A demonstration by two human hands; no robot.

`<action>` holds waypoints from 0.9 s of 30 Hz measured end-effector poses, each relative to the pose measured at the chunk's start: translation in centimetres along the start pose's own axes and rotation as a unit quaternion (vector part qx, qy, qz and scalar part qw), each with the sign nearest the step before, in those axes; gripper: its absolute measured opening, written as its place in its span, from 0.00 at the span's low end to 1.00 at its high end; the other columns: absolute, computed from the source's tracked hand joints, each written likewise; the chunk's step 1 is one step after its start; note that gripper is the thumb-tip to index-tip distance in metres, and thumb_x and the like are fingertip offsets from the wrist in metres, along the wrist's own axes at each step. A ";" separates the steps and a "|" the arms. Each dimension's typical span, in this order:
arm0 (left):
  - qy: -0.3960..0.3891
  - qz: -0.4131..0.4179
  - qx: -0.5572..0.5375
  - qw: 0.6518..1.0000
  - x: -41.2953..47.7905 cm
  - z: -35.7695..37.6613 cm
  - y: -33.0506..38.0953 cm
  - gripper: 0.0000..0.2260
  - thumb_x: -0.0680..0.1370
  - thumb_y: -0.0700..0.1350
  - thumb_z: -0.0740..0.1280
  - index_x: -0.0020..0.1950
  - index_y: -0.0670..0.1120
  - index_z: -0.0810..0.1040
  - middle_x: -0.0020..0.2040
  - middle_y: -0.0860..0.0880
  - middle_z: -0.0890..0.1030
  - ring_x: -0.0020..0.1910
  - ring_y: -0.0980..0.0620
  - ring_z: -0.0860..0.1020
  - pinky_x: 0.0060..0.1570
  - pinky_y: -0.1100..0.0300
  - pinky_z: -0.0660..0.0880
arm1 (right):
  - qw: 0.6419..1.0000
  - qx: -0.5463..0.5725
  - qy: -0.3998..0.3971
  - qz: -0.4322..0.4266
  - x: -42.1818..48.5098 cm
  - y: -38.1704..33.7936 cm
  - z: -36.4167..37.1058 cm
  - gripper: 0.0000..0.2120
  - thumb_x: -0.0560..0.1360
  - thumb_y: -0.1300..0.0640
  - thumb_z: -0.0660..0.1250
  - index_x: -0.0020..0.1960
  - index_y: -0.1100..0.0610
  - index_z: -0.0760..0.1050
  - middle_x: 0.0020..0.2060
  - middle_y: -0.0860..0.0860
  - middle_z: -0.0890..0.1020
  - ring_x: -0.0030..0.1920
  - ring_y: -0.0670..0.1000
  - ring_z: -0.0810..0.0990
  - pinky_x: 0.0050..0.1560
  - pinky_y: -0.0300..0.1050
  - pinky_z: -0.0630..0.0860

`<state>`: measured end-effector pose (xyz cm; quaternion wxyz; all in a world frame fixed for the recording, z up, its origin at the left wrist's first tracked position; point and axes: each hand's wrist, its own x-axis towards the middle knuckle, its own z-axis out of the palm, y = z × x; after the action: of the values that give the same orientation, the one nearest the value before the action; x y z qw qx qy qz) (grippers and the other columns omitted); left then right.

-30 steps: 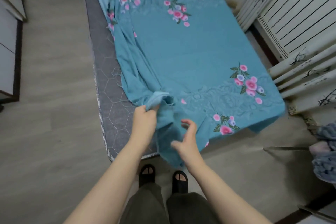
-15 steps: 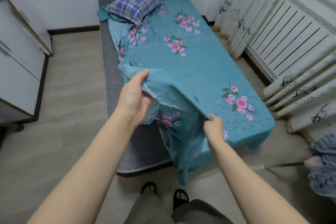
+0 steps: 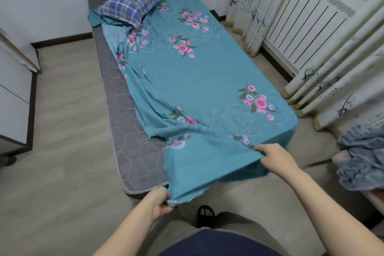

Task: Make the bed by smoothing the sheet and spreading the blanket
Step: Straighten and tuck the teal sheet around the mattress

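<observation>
A teal sheet (image 3: pixel 199 81) with pink flower prints covers most of a narrow bed. Its left side is bunched inward, leaving a strip of grey quilted mattress (image 3: pixel 133 147) bare. My left hand (image 3: pixel 161 203) grips the sheet's near corner below the foot of the mattress. My right hand (image 3: pixel 274 157) pinches the sheet's foot edge further right and higher up. The cloth hangs stretched between the two hands. A blue-grey blanket (image 3: pixel 361 160) lies crumpled on a surface at the right edge, apart from the bed.
A plaid pillow (image 3: pixel 129 4) lies at the head of the bed against the wall. White curtains (image 3: pixel 324 81) and a radiator (image 3: pixel 307 21) line the right side. A white cabinet (image 3: pixel 14 97) stands at left. My sandalled foot (image 3: pixel 205 215) is near the bed's foot.
My left hand has dropped from above the mattress to below its foot, drawing the sheet corner toward me. The right hand shifted right along the foot edge. The cloth is flatter.
</observation>
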<state>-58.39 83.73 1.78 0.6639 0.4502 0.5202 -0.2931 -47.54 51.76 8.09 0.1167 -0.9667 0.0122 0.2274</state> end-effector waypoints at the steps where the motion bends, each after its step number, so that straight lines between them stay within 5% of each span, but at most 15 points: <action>1: 0.003 -0.002 0.054 0.999 0.3 0.1 -0.9 0.15 0.75 0.25 0.48 0.55 0.31 0.71 0.48 0.33 0.77 0.33 0.42 0.78 0.24 0.57 0.75 | 0.999 0.044 0.031 -0.006 -0.2 -0.1 -0.2 0.24 0.61 0.63 0.59 0.49 0.40 0.78 0.45 0.45 0.84 0.49 0.52 0.79 0.45 0.49 0.79; 4: -0.006 0.048 0.215 0.975 0.5 0.5 -2.1 0.18 0.75 0.26 0.58 0.65 0.33 0.70 0.44 0.36 0.80 0.26 0.48 0.77 0.20 0.65 0.70 | 0.959 0.230 0.159 -0.041 -0.7 -1.5 -0.5 0.24 0.62 0.68 0.58 0.46 0.45 0.81 0.41 0.43 0.84 0.46 0.49 0.81 0.46 0.47 0.78; 6: -0.009 0.084 0.316 0.945 0.8 0.8 -1.7 0.31 0.72 0.30 0.67 0.74 0.40 0.62 0.49 0.38 0.80 0.34 0.47 0.78 0.29 0.60 0.73 | 0.909 0.356 0.213 -0.030 -0.9 -2.7 -0.7 0.24 0.63 0.68 0.56 0.48 0.49 0.81 0.40 0.43 0.84 0.45 0.47 0.79 0.45 0.42 0.75; 8: -0.001 0.131 0.404 0.905 1.0 1.1 -0.7 0.34 0.69 0.34 0.71 0.74 0.41 0.63 0.51 0.40 0.80 0.43 0.47 0.78 0.41 0.57 0.75 | 0.886 0.410 0.216 -0.001 -0.9 -3.3 -1.0 0.23 0.63 0.68 0.54 0.48 0.52 0.81 0.41 0.47 0.84 0.46 0.50 0.78 0.45 0.42 0.73; 11: 0.025 0.219 0.433 0.874 0.9 2.0 1.3 0.26 0.72 0.38 0.71 0.69 0.40 0.71 0.63 0.42 0.77 0.57 0.46 0.78 0.59 0.55 0.74 | 0.909 0.372 0.187 -0.014 -1.1 -2.7 -1.7 0.22 0.67 0.73 0.57 0.48 0.55 0.83 0.43 0.48 0.85 0.48 0.50 0.80 0.48 0.42 0.74; 13: 0.018 0.283 0.398 0.872 0.3 3.0 3.0 0.20 0.74 0.37 0.69 0.66 0.42 0.74 0.63 0.43 0.78 0.56 0.48 0.78 0.57 0.55 0.75 | 0.920 0.332 0.203 -0.056 -2.0 -2.1 -2.1 0.23 0.65 0.76 0.58 0.47 0.56 0.84 0.43 0.47 0.85 0.48 0.50 0.82 0.49 0.37 0.74; 16: 0.034 0.423 0.403 0.811 -0.6 4.9 6.1 0.17 0.75 0.40 0.70 0.63 0.47 0.77 0.59 0.47 0.79 0.52 0.52 0.78 0.55 0.59 0.72 | 0.919 0.250 0.270 -0.140 -3.6 -1.1 -2.9 0.26 0.61 0.77 0.59 0.48 0.56 0.84 0.43 0.47 0.85 0.48 0.50 0.83 0.51 0.41 0.76; 19: -0.013 0.505 0.432 0.747 -1.4 7.4 8.6 0.20 0.74 0.41 0.71 0.65 0.51 0.76 0.60 0.49 0.75 0.48 0.52 0.77 0.54 0.61 0.72 | 0.914 0.193 0.305 -0.183 -5.0 0.5 -3.6 0.26 0.61 0.73 0.58 0.51 0.55 0.84 0.35 0.44 0.78 0.39 0.46 0.77 0.41 0.43 0.74; 23: -0.074 0.551 0.521 0.648 -1.8 11.4 10.6 0.28 0.73 0.43 0.72 0.71 0.55 0.69 0.65 0.56 0.68 0.47 0.53 0.74 0.53 0.61 0.72 | 0.914 0.257 0.256 -0.179 -6.0 2.1 -4.2 0.32 0.62 0.83 0.60 0.51 0.54 0.84 0.35 0.48 0.74 0.38 0.47 0.74 0.41 0.40 0.70; 27: -0.054 0.587 0.565 0.577 -1.7 14.9 12.0 0.25 0.74 0.45 0.71 0.69 0.54 0.71 0.69 0.54 0.66 0.43 0.50 0.73 0.48 0.54 0.74 | 0.897 0.335 0.225 -0.179 -7.1 2.5 -4.9 0.24 0.65 0.80 0.64 0.50 0.57 0.84 0.35 0.51 0.75 0.38 0.45 0.75 0.40 0.35 0.68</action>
<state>-42.23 75.25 7.74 0.3288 0.9247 -0.1652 -0.0975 -51.97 47.99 14.97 0.4668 -0.8815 -0.0596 -0.0389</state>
